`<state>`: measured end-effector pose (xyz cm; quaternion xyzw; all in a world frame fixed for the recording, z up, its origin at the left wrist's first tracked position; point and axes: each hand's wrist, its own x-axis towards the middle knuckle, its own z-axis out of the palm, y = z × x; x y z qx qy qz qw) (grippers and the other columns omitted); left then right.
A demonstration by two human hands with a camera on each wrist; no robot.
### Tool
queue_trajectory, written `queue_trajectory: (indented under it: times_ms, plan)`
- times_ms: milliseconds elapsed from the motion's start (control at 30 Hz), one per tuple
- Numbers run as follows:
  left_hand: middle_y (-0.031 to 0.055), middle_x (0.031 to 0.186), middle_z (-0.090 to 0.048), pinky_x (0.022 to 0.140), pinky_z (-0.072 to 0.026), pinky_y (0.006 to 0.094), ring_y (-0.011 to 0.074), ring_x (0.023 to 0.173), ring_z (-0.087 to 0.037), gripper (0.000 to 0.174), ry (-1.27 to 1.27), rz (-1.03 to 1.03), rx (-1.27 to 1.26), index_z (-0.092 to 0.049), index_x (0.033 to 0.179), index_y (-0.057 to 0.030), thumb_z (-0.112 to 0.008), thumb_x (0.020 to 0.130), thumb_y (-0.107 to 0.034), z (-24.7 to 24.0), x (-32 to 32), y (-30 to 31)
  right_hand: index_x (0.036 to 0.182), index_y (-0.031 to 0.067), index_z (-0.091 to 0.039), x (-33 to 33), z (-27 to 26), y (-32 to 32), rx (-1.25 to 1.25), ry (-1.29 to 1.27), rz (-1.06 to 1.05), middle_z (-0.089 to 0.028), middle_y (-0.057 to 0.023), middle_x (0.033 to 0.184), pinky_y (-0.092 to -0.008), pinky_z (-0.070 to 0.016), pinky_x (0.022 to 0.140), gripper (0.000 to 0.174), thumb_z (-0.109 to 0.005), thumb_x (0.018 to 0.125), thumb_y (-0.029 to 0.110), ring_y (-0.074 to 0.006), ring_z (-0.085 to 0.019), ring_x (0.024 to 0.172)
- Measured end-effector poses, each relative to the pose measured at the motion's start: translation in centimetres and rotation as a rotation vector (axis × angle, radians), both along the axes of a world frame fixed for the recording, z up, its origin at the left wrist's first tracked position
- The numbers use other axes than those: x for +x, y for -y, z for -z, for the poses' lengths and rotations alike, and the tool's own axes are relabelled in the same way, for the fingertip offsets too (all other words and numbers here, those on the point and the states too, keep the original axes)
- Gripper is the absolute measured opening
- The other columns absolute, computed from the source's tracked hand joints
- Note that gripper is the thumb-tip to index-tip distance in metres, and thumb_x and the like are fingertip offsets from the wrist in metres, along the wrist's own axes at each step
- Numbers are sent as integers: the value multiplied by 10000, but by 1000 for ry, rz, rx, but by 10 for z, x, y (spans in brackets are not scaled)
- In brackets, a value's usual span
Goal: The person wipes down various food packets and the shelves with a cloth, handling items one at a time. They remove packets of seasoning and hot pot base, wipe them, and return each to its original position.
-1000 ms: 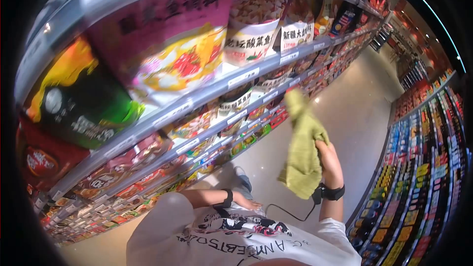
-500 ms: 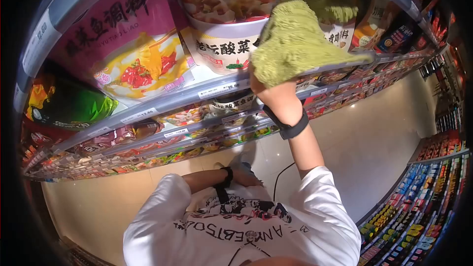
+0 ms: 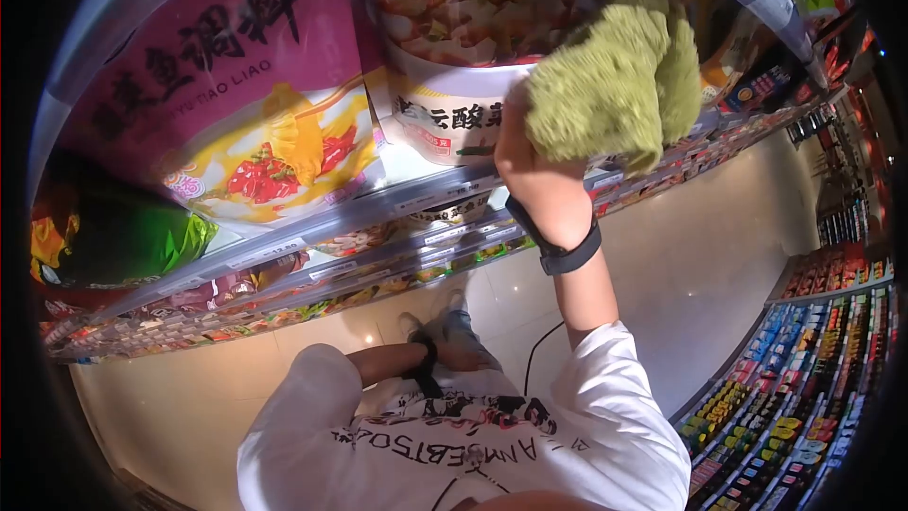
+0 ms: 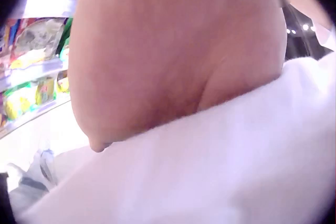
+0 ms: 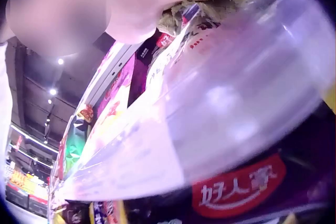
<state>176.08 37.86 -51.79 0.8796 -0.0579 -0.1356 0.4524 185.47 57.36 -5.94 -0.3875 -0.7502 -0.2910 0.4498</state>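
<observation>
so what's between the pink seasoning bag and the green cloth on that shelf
In the head view, a pickled-cabbage packet printed with a bowl of food stands between them, the right hand and green cloth overlapping its right side.

Left of the right hand a bowl-printed packet blocks passage, while the aisle floor offers room.

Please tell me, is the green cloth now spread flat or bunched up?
Bunched up: in the head view, the green cloth forms a thick, folded lump at the right hand.
</observation>
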Motion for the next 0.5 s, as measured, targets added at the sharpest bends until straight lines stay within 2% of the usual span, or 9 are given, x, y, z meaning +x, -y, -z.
queue_trajectory:
  times_ms: [67, 133, 233, 267, 333, 400, 433, 467, 500]
  plan:
    - [172, 1337, -166, 1003, -188, 409, 309, 1212, -219, 425, 145, 21, -5, -234, 1249, -1, -274, 873, -194, 22, 2, 13, 939, 19, -569, -10, -9, -5, -258, 23, 8, -567, -122, 791, -362, -428, 644, 245, -522, 714, 103, -275, -535, 700]
    - [175, 1338, -160, 1000, -192, 423, 323, 1208, -223, 421, 386, 31, -36, -239, 1244, 0, -289, 868, -183, 67, 7, 31, 972, 55, -568, -14, -5, 0, -14, 371, 152, -561, -125, 882, -399, -393, 768, 298, -522, 696, 158, -299, -517, 826]
    - [131, 1365, -119, 1022, -138, 385, 272, 1262, -111, 450, -98, -52, 37, -178, 1305, -82, -249, 898, -261, -62, 5, 5, 1006, 44, -543, -11, 20, 23, -288, 54, -232, -538, -144, 949, -391, -342, 870, 336, -514, 675, 92, -329, -480, 938]
    - [131, 1365, -119, 1022, -138, 385, 272, 1262, -111, 450, -101, -49, 36, -178, 1305, -82, -249, 898, -261, -65, 4, 3, 999, 33, -542, -8, 29, 31, -393, 7, -303, -537, -142, 956, -385, -336, 876, 333, -510, 670, 73, -328, -476, 950]
    - [147, 1362, -115, 1020, -147, 388, 293, 1262, -101, 459, 127, 154, 1095, -208, 1299, -107, -305, 879, -264, -70, -2, 3, 1081, 25, -446, 5, 47, 55, -621, -201, -433, -481, -128, 1037, -395, -301, 902, 358, -464, 733, 112, -314, -434, 1010]
    - [195, 1299, -233, 990, -220, 383, 321, 1220, -207, 448, -157, -467, 21, -283, 1267, -105, -370, 856, -261, -43, 5, -16, 1187, 34, -308, 21, 66, 81, -821, -888, -779, -360, -123, 1181, -418, -245, 947, 438, -413, 797, 204, -303, -348, 1107]
    - [222, 1180, -371, 928, -306, 370, 330, 1123, -348, 397, -127, -484, 79, -381, 1192, -66, -429, 836, -235, -98, 2, -39, 1240, 38, -240, 33, 67, 93, -787, -1235, -972, -300, -120, 1253, -430, -217, 970, 486, -388, 828, 249, -298, -306, 1156]
    - [212, 1070, -449, 877, -346, 364, 317, 1014, -439, 352, 91, -721, -14, -435, 1131, -48, -465, 821, -212, -124, -6, -49, 1294, 42, -171, 46, 62, 105, -667, -1465, -1115, -240, -117, 1325, -442, -189, 992, 538, -363, 860, 295, -293, -263, 1205]
    - [177, 1202, -380, 897, -345, 360, 306, 1041, -436, 416, 253, -783, 52, -405, 1184, -77, -463, 821, -273, -149, -8, -67, 1276, 33, -223, 65, 56, 109, -493, -1605, -1148, -282, -113, 1304, -458, -199, 985, 519, -362, 857, 306, -288, -276, 1198]
